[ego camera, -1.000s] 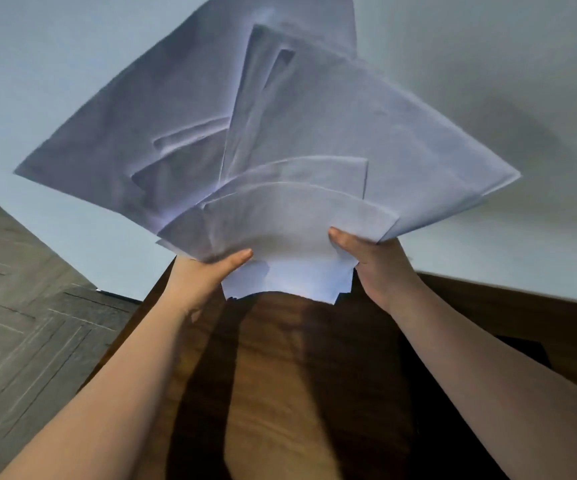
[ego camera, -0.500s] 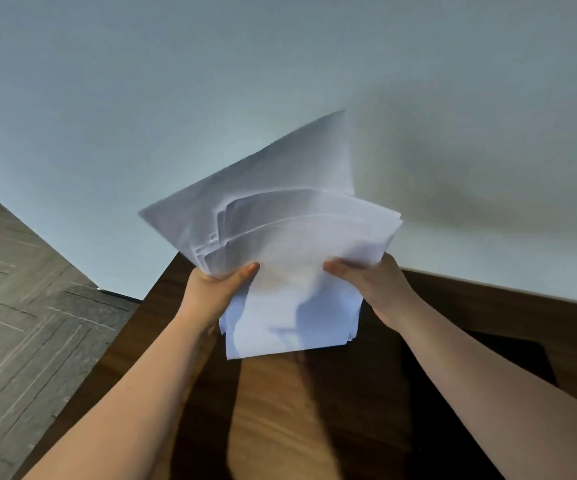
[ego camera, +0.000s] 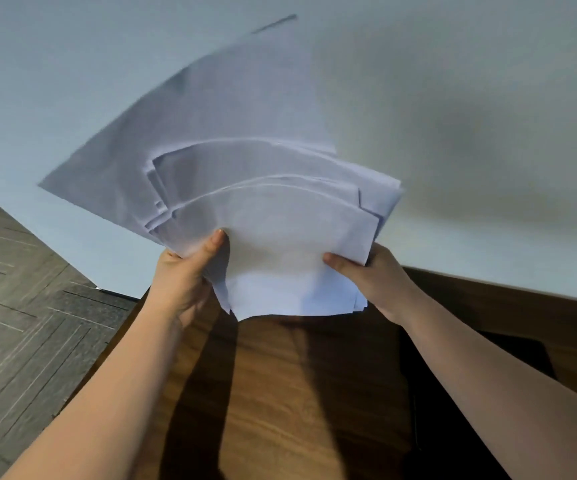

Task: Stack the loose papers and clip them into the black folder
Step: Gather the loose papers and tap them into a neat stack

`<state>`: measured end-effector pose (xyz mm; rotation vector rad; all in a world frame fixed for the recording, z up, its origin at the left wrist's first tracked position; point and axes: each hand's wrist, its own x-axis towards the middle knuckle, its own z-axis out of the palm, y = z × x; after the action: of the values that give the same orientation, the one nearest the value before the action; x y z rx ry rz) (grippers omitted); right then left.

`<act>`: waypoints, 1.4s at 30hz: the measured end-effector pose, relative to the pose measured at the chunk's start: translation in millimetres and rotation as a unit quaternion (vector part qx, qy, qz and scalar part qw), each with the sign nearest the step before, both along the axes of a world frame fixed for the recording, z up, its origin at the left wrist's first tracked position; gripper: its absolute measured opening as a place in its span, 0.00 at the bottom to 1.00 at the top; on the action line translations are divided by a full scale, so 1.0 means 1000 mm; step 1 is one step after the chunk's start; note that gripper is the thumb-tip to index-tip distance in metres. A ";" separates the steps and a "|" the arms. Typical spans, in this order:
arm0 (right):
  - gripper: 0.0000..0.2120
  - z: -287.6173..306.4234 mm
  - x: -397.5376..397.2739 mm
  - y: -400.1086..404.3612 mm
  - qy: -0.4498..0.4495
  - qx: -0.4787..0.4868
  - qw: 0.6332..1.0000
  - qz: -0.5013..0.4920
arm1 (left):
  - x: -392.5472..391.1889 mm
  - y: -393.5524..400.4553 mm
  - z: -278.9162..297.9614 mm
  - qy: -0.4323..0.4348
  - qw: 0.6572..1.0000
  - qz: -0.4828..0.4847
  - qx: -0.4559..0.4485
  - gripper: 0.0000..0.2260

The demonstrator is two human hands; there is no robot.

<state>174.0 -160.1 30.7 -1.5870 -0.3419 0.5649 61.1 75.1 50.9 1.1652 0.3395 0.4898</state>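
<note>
at the far left a grey patterned floor (ego camera: pixel 20 306) runs along the pale wall (ego camera: pixel 453 98), and the left hand (ego camera: pixel 185 278) is closed on the lower left edge of the papers (ego camera: pixel 231 188), thumb on the near face and the other fingers hidden behind. the papers are held up in the air over the wooden table (ego camera: pixel 280 393), in front of the wall, fanned out of line so that one big sheet sticks up and left while shorter curved edges step down toward the hands. they look light, thin and floppy, bowing under their own weight, and smooth sheets like these probably slide against one another, so a pinch low on both side edges seems the sound hold for squaring them up. the right hand (ego camera: pixel 373 275) grips the lower right edge the same way, thumb in front. to the right, a dark flat shape on the table, partly behind the right forearm, is likely the black folder (ego camera: pixel 522 355), well apart from the sheets.
</note>
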 end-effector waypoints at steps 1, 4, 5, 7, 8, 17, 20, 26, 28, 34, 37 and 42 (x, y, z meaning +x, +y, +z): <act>0.12 0.002 0.002 0.001 0.007 0.019 1.000 0.012 | 0.002 0.002 0.001 -0.014 1.000 -0.018 0.000 0.18; 0.22 -0.007 0.002 0.004 0.021 0.001 1.000 0.017 | 0.003 0.000 -0.011 0.031 0.996 -0.046 0.066 0.29; 0.22 -0.011 0.001 0.003 0.025 -0.009 1.000 0.009 | 0.002 -0.002 -0.018 0.069 0.993 -0.046 0.081 0.30; 0.22 -0.019 -0.001 0.000 0.025 -0.028 0.999 -0.001 | -0.001 -0.005 -0.033 0.142 0.984 -0.050 0.099 0.31; 0.22 -0.022 -0.001 -0.002 0.028 -0.035 0.999 -0.006 | -0.002 -0.005 -0.039 0.169 0.978 -0.058 0.109 0.32; 0.10 -0.021 0.001 -0.002 0.019 -0.029 0.998 -0.051 | 0.003 -0.021 -0.029 0.132 0.989 0.023 0.066 0.05; 0.10 -0.021 0.006 -0.003 0.006 -0.084 0.996 -0.013 | 0.006 -0.015 -0.014 0.093 0.995 0.033 0.023 0.17; 0.21 -0.047 0.009 -0.011 0.048 -0.158 0.986 0.037 | 0.006 -0.011 -0.008 0.042 0.997 0.036 -0.049 0.11; 0.26 -0.060 0.008 -0.018 0.054 -0.235 0.968 0.071 | 0.006 -0.009 -0.006 0.024 0.996 0.052 -0.068 0.12; 0.14 -0.075 0.001 -0.029 0.121 -0.227 0.964 0.069 | 0.005 -0.004 0.000 0.031 0.998 0.021 -0.049 0.10; 0.13 -0.074 0.000 -0.026 0.071 -0.208 0.975 0.038 | 0.005 -0.010 -0.003 0.044 0.999 0.000 -0.030 0.09; 0.15 -0.073 -0.002 -0.022 0.017 -0.206 0.978 0.003 | 0.003 -0.014 -0.008 0.045 0.998 -0.039 -0.027 0.08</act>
<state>172.0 -181.8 -42.1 -1.9712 -0.2121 0.6991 63.8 61.2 42.5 1.1455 0.3823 0.3592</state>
